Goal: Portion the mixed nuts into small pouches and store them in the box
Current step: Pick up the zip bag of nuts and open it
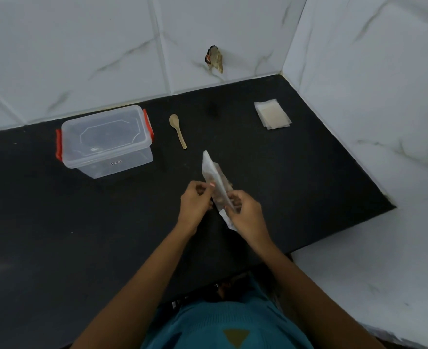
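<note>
My fingers (205, 190) are curled in tight on the bag of nuts (211, 170). My left hand (195, 202) pinches one face of it near the middle, and my right hand (247, 214) pinches the other face down by the lower end. I hold it up off the black counter (56, 222), edge-on to me, with its far end tipped up and away. Brown nuts show through the clear plastic. I cannot tell from here whether the mouth is open.

The box (107, 142) sits to my left near the wall, its lid apparently on, with red clips at both ends. The wooden spoon (177, 131) lies between the box and the bag, apart from both. The stack of small pouches (272, 114) is well off to my right, near the corner.

My guess is that I am about to pull the two faces apart. If the seal gives all at once, the bag will jerk and nuts will scatter across the counter, since nothing under it would catch them. The weight also seems to hang toward my hands, so a mouth at that end would spill. Both hands are busy, too. To reach for a pouch or the spoon I must let go with one, and a floppy bag in a single pinch could fold and tip.
</note>
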Demonstrator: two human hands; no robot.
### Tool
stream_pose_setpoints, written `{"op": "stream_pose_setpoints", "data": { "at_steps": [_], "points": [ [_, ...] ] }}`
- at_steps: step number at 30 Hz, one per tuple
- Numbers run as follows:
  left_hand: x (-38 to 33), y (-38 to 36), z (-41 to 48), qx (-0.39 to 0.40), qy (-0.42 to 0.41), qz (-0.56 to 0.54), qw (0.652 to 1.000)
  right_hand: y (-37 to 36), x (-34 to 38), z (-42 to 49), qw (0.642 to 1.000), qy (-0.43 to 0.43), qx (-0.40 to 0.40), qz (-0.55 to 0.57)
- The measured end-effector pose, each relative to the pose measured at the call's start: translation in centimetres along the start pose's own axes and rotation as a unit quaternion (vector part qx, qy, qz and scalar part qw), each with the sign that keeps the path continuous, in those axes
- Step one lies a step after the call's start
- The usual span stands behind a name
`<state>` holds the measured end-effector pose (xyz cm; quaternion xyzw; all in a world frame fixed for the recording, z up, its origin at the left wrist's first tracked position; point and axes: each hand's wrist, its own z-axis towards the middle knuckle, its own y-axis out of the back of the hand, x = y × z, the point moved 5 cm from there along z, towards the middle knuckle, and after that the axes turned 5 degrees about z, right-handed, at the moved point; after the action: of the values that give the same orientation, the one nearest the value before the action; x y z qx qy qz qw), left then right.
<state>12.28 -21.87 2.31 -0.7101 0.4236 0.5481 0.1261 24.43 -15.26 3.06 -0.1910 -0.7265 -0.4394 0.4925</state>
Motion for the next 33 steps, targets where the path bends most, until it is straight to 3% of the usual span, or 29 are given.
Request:
{"op": "stream_pose_setpoints", "data": {
  "at_steps": [5,11,14,19,24,30,33],
  "points": [
    [-0.3,-0.5,-0.3,0.022,0.024,-0.028,0.999,-1.1,0.8,-1.2,0.999,0.026,0.015,0.021],
    [-0.2,-0.6,-0.5,0.055,0.071,-0.094,0.992,0.0,-0.1,0.0,0.971,-0.153,0.005,0.186],
    [-0.4,-0.8,-0.9,0.068,0.071,-0.095,0.991,0.0,0.7,0.2,0.952,-0.204,0.063,0.218],
    [-1.7,0.5,-1.3,-0.011,0.020,-0.048,0.999,0.0,2.4,0.4,0.977,-0.137,0.053,0.152],
    [-2.8,0.8,-1.4,0.004,0.015,-0.041,0.999,-0.4,3.3,-0.6,0.989,-0.061,0.042,0.129],
    [-2.5,0.8,-1.6,0.034,0.047,-0.085,0.995,0.3,3.1,-0.6,0.980,-0.104,0.032,0.167],
    [-2.7,1.1,-1.6,0.022,0.037,-0.056,0.998,0.5,3.7,-0.2,0.980,-0.110,0.041,0.158]
  ]
}}
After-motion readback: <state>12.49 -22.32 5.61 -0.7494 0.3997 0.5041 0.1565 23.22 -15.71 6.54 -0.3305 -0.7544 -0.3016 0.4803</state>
